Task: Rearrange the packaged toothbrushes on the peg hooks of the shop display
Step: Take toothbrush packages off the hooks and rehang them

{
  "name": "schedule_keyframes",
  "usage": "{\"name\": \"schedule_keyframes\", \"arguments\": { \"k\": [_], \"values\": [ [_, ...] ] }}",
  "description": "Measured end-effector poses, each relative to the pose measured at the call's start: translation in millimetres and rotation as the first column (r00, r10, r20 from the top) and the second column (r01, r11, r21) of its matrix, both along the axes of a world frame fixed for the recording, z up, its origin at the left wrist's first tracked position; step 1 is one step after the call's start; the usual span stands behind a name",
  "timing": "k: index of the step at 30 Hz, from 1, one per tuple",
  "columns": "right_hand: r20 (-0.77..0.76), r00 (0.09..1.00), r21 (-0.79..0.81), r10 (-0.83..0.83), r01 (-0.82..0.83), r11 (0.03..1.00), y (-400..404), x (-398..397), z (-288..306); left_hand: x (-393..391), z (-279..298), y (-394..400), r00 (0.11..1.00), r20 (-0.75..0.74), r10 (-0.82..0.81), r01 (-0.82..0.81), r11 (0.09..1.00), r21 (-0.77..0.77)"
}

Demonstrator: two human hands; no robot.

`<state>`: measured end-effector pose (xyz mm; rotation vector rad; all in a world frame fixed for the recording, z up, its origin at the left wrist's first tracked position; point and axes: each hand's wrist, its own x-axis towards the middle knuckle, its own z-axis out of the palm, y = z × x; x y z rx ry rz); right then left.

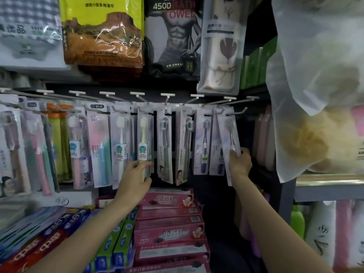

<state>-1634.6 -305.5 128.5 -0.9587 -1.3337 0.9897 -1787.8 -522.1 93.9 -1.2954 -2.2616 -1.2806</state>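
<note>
Shop shelving crowds the view: towel packs hang overhead, toothpaste boxes are stacked below, and a row of peg hooks carries the packaged toothbrushes at chest height. Both bare arms reach up and forward. At the far end of the row, the right hand pinches the lower part of a clear pack, thumb on its face and fingers curled behind; the pack tilts away from its neighbours just left of the fingers, its top at a hook tip, probably to slide it along or off. The left hand holds the bottom of a yellow-brush pack, fingers loosely closed over the front edge, seemingly to steady that column while the other hand works.
</note>
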Motion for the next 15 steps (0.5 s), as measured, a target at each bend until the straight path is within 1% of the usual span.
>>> {"name": "schedule_keyframes", "arguments": {
  "k": [3, 6, 8, 12, 13, 15],
  "values": [
    [0.109, 0.990, 0.094, -0.093, 0.083, 0.992, 0, -11, -5, -4, -6, 0, 0.999, -0.037, 0.019, -0.018, 1.000, 0.018],
    [0.190, 0.974, 0.222, -0.122, 0.079, 0.972, -1, -21, -12, -8, -12, 2, 0.996, -0.092, 0.000, 0.005, 0.999, 0.048],
    [0.216, 0.973, 0.213, -0.088, 0.041, 0.976, 4, -26, -11, -10, -14, 3, 0.992, -0.129, -0.018, 0.026, 0.998, 0.064],
    [0.221, 0.975, 0.155, 0.030, -0.066, 0.986, 15, -45, -7, -11, -19, 4, 0.987, -0.154, -0.046, 0.062, 0.993, 0.098],
    [0.207, 0.978, 0.156, 0.027, -0.060, 0.986, 15, -51, -7, -11, -19, 4, 0.986, -0.157, -0.047, 0.063, 0.993, 0.099],
    [0.184, 0.982, 0.147, -0.030, 0.003, 0.989, 12, -60, -8, -11, -19, 5, 0.986, -0.156, -0.050, 0.064, 0.994, 0.089]
  ]
}}
